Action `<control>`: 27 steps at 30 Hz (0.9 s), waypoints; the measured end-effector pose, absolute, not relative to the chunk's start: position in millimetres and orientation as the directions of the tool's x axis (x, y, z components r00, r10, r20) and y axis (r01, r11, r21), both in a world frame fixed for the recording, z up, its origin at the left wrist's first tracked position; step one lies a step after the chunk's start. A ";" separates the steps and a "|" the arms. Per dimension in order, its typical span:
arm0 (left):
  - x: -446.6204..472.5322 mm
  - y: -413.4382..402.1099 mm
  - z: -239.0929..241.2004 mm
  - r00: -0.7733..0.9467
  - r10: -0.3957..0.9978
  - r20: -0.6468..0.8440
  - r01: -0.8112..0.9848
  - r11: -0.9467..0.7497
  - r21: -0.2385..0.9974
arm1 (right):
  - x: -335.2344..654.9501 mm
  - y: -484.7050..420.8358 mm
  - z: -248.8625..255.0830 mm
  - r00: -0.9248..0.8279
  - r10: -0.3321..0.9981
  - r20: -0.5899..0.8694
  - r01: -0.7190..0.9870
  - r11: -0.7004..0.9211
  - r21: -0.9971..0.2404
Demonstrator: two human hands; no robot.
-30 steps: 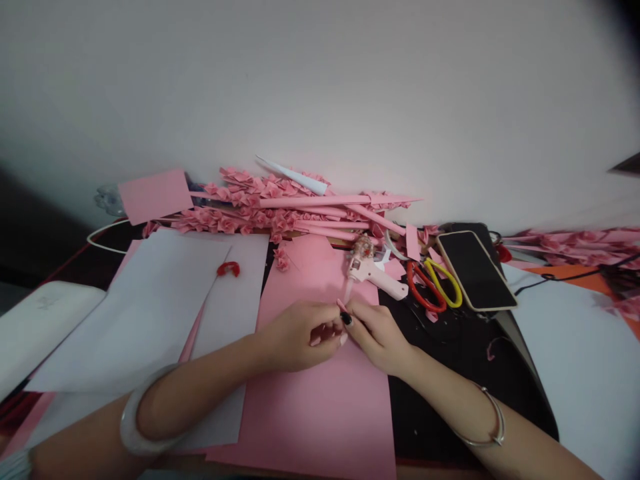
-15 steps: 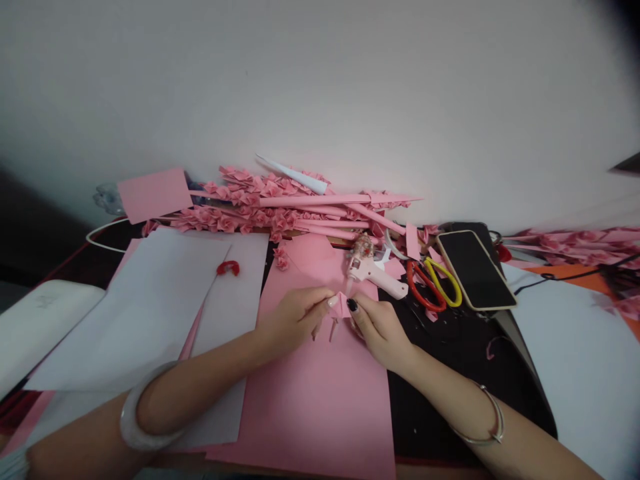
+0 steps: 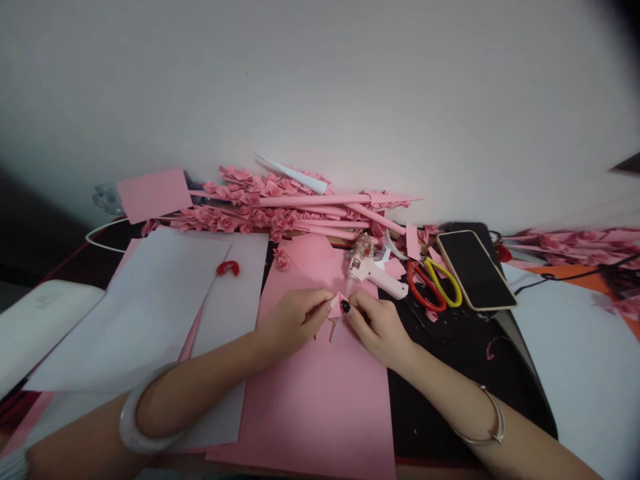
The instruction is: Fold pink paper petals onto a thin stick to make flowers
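Note:
Between my two hands is a small folded piece of pink paper, pinched from both sides. My left hand grips its left edge between thumb and forefinger. On the other side, the thumb and forefinger of my right hand are closed on its right edge. Both hands hover over a large pink paper sheet. Just beyond the folded piece lies a pink glue gun, its nozzle pointing toward my fingers. The underside of the folded paper is hidden.
Pink paper flowers and rolled stems pile along the wall. White sheets lie left, with a small red object on them. To the right are scissors with red and yellow handles and a phone. A white device sits far left.
The folded paper has turned and narrowed into a more triangular shape. My right thumb has shifted slightly down and left across it; the surroundings stay put.

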State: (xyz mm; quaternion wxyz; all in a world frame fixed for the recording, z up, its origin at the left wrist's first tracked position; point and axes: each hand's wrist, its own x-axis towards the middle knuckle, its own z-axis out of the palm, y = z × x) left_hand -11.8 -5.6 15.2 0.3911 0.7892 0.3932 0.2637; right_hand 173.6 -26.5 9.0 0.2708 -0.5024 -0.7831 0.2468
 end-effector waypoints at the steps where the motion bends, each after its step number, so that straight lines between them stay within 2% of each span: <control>1: -11.9 -5.8 15.2 0.554 0.825 0.110 0.417 -0.389 0.822 | 173.4 -26.4 9.0 -0.349 0.921 0.174 0.657 0.373 -0.656; 11: -11.5 -4.8 13.1 0.556 0.820 0.133 0.443 -0.428 0.788 | 174.1 -27.5 9.7 -0.344 0.925 0.164 0.669 0.364 -0.649; 18: -11.5 -5.7 7.2 0.538 0.812 0.224 0.462 -0.507 0.727 | 173.9 -27.4 9.2 -0.329 0.922 0.206 0.647 0.379 -0.662; 27: -10.6 -7.1 7.4 0.557 0.796 0.235 0.461 -0.532 0.710 | 172.7 -26.4 8.9 -0.324 0.924 0.201 0.649 0.372 -0.664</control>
